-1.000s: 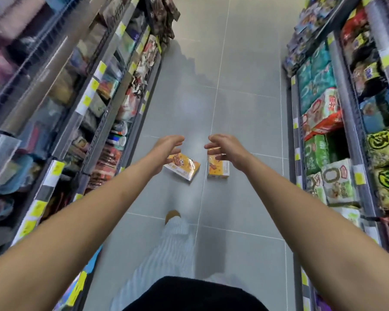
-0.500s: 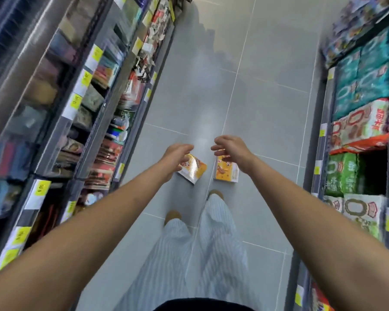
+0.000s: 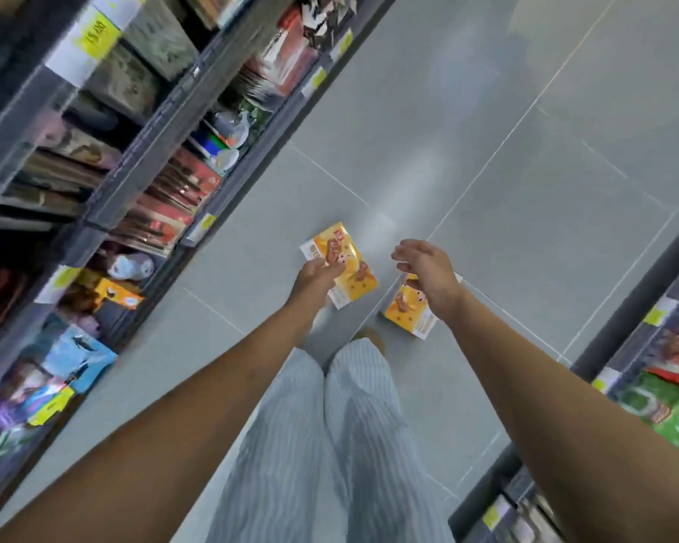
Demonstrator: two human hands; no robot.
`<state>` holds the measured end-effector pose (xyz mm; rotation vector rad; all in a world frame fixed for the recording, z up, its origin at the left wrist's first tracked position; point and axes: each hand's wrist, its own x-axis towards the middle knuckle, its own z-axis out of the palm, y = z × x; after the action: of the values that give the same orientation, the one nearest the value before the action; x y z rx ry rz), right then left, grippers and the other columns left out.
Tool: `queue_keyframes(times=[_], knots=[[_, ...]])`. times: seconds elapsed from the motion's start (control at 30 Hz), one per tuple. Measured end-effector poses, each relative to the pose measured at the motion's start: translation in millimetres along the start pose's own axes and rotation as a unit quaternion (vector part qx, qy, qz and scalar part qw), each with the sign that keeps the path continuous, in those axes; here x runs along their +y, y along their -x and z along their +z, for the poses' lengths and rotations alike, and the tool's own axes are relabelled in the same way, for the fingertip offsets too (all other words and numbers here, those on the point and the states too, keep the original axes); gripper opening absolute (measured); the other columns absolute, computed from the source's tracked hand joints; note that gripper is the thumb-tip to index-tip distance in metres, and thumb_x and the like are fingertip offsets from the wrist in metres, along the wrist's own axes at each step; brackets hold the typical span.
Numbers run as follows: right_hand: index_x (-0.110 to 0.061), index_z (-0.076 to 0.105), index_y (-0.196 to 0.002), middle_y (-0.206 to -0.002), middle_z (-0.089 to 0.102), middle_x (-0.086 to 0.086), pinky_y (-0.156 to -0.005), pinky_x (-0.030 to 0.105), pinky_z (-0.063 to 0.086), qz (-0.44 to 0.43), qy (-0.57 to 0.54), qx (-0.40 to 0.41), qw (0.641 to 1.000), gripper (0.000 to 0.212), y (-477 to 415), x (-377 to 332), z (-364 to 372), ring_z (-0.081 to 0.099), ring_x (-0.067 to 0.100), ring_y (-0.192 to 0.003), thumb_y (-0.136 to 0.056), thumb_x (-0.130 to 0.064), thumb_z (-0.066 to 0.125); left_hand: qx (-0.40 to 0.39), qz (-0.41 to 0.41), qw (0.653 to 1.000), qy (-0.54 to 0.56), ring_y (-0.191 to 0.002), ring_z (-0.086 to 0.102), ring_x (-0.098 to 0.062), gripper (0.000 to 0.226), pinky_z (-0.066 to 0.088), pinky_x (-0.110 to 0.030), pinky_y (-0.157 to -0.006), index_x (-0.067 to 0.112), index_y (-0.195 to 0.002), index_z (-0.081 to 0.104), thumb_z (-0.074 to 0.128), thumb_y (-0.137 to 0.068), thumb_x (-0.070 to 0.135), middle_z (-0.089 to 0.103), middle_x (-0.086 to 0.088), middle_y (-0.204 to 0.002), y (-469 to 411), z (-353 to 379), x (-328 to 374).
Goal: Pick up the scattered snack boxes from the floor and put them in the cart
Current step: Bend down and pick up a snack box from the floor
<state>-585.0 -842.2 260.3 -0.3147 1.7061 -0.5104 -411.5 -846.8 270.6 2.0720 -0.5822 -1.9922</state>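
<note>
Two yellow-orange snack boxes lie on the grey tiled floor just ahead of my feet. The left snack box (image 3: 344,262) lies flat and skewed; my left hand (image 3: 314,278) hovers over its near left edge, fingers loosely curled, and whether it touches the box is unclear. The right snack box (image 3: 406,309) is partly covered by my right hand (image 3: 428,270), which is spread open above it with nothing in it. No cart is in view.
Stocked store shelves (image 3: 142,182) run along the left of the aisle, and more shelves with green and red packs (image 3: 667,389) line the right. My legs in striped trousers (image 3: 330,444) stand between them. Grey floor tiles (image 3: 487,150) stretch ahead.
I have stepped closer and leaned down, so the boxes now sit right at my feet. Both hands have lowered toward the boxes; the view has tilted to the left.
</note>
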Motion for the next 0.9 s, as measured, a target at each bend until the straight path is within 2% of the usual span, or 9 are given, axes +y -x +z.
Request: queue_keyframes(times=[0.13,0.2,0.27,0.37,0.43,0.5,0.63,0.77,0.9], knots=[[-0.014,0.058,-0.125,-0.111,0.063,0.002,-0.074,0.025,0.042,0.021,0.001,0.013,1.0,0.038,-80,38,21,0.059,0.013,-0.094,-0.088,-0.019,0.063,0.039,-0.01,0.998,0.053,-0.116,0.048,-0.018,0.055,0.035,-0.033,-0.096,0.014,-0.144,0.03,0.054,-0.095,0.021,0.049,0.002,-0.125,-81,2,-41],[-0.014,0.056,-0.126,-0.113,0.065,0.003,-0.085,0.028,0.043,0.031,0.014,0.018,0.999,0.04,-125,63,35,0.058,0.016,-0.104,-0.087,-0.019,0.063,0.05,-0.025,0.997,0.054,-0.134,0.04,-0.02,0.067,0.032,-0.038,-0.109,0.016,-0.15,0.019,0.055,-0.095,0.025,0.04,0.001,-0.143,-127,1,-64],[-0.014,0.053,-0.13,-0.097,0.065,-0.001,-0.086,0.028,0.043,0.04,0.029,0.021,0.999,0.044,-169,84,50,0.058,0.019,-0.108,-0.088,-0.019,0.062,0.062,-0.045,0.996,0.055,-0.141,0.031,-0.021,0.074,0.026,-0.045,-0.116,0.019,-0.152,0.011,0.056,-0.093,0.03,0.028,-0.001,-0.155,-172,1,-88],[-0.013,0.044,-0.139,-0.098,0.061,-0.001,-0.059,0.013,0.041,0.043,0.025,0.031,0.998,0.052,-221,103,68,0.058,0.011,-0.082,-0.09,-0.015,0.062,0.067,-0.056,0.995,0.057,-0.143,0.027,-0.021,0.077,0.021,-0.047,-0.118,0.023,-0.152,0.008,0.056,-0.093,0.036,0.023,0.001,-0.158,-228,4,-111],[-0.013,0.04,-0.141,-0.121,0.059,0.006,-0.047,0.006,0.039,0.042,0.038,0.038,0.998,0.054,-264,126,83,0.057,0.014,-0.086,-0.091,-0.014,0.062,0.08,-0.054,0.993,0.069,-0.143,0.028,-0.023,0.078,0.025,-0.041,-0.115,0.02,-0.152,0.006,0.056,-0.094,0.031,0.023,-0.001,-0.157,-272,7,-128],[-0.015,0.039,-0.142,-0.139,0.049,0.006,-0.06,0.008,0.04,0.035,0.065,0.042,0.996,0.057,-299,147,91,0.053,0.018,-0.107,-0.091,-0.017,0.063,0.086,-0.053,0.992,0.079,-0.142,0.029,-0.024,0.079,0.03,-0.038,-0.11,0.019,-0.152,0.004,0.056,-0.094,0.027,0.023,-0.003,-0.157,-307,11,-140],[-0.015,0.036,-0.145,-0.144,0.044,0.006,-0.082,0.025,0.039,0.032,0.107,0.03,0.993,0.062,-363,186,103,0.05,0.018,-0.111,-0.091,-0.024,0.064,0.093,-0.064,0.987,0.11,-0.14,0.033,-0.025,0.081,0.033,-0.037,-0.106,0.019,-0.152,-0.001,0.056,-0.094,0.027,0.024,-0.005,-0.157,-370,15,-167],[-0.016,0.042,-0.14,-0.133,0.056,0.005,-0.084,0.029,0.05,0.004,0.154,-0.014,0.988,0.065,-404,217,110,0.063,0.017,-0.1,-0.085,-0.036,0.07,0.094,-0.07,0.979,0.168,-0.117,0.054,-0.023,0.084,0.046,-0.034,-0.089,0.017,-0.152,0.004,0.061,-0.091,0.025,0.044,-0.01,-0.144,-420,16,-202],[-0.022,0.058,-0.119,-0.102,0.07,-0.006,-0.067,0.02,0.054,-0.019,0.17,-0.041,0.984,0.038,-419,232,108,0.069,0.006,-0.078,-0.086,-0.038,0.068,0.054,-0.048,0.978,0.195,-0.1,0.063,-0.021,0.044,0.053,-0.032,-0.078,0.018,-0.131,0.041,0.06,-0.091,0.019,0.062,-0.008,-0.12,-443,19,-227]])
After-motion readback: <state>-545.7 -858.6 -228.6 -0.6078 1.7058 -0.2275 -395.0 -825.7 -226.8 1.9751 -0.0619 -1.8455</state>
